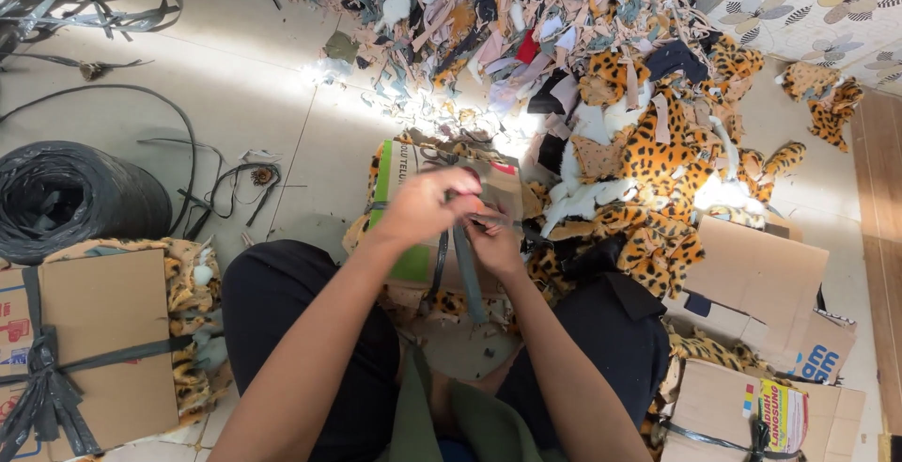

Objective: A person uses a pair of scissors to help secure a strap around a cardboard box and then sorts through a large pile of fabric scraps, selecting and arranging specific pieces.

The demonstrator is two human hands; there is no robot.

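Strap (467,279) over the cardboard bundle (442,227) between your knees: left hand (423,203) pinches it, right hand (493,241) grips the other end. Keep both ends taut while knotting; leopard fabric (658,180) lies beside.

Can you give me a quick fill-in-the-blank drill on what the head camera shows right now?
1. Both the left hand and the right hand grip a dark ____ over the cardboard bundle.
2. The fabric pieces to the right have a ____ print.
3. The black roll lies on the ____ side of the picture.
4. The strapped bundle at lower left is faced with ____.

Missing words: strap; leopard; left; cardboard
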